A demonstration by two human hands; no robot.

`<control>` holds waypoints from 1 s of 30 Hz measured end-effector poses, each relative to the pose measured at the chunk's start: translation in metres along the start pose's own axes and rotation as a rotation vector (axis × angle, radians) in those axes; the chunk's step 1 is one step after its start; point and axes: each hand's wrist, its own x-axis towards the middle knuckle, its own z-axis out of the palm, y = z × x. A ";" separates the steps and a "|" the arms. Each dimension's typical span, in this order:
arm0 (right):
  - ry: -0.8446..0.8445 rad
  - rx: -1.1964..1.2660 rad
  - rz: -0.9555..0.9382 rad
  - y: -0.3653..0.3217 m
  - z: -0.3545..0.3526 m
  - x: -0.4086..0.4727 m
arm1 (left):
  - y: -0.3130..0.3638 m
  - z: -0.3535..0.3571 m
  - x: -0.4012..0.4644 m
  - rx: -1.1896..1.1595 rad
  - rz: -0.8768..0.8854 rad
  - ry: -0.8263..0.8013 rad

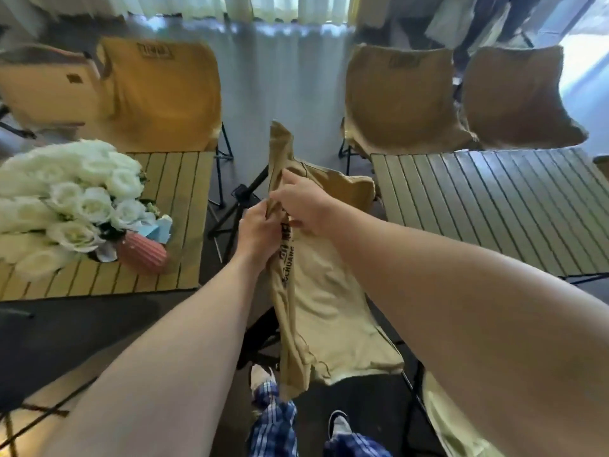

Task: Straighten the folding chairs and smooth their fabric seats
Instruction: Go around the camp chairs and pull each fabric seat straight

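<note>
We are gripping the bunched tan fabric seat [324,308] of the nearest folding chair [253,189], which is sitting at the centre between the two slatted tables. Our left hand [258,237] is clenching the fabric's folded edge; our right hand [304,206], touching it at two o'clock, is pinching the same fold. White roses [62,199] are lying at nine o'clock.

Left hand [258,234] and right hand [304,204] grip bunched chair fabric [324,291].
</note>
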 end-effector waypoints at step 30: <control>-0.181 -0.251 0.560 0.121 0.131 0.216 | -0.176 -0.051 0.213 0.382 -0.530 -0.153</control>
